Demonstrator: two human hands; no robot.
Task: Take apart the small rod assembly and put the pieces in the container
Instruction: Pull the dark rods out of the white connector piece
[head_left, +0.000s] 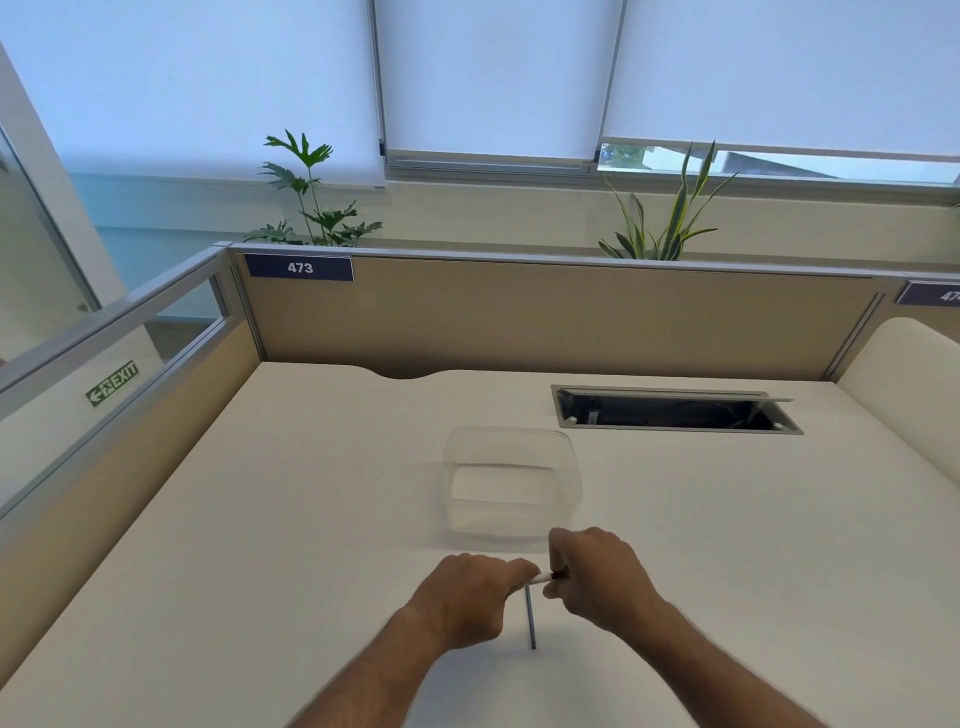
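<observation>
I have my left hand (470, 592) and right hand (597, 577) both pinched shut on the rod assembly (535, 597) near the empty clear container (511, 483), so nothing is apart or stowed yet.

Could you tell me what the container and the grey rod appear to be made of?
Container: clear, glossy plastic by the look; the desk shows through its walls. Grey rod: probably metal, thin, straight and dull grey-blue, though painted plastic can't be ruled out.
</observation>
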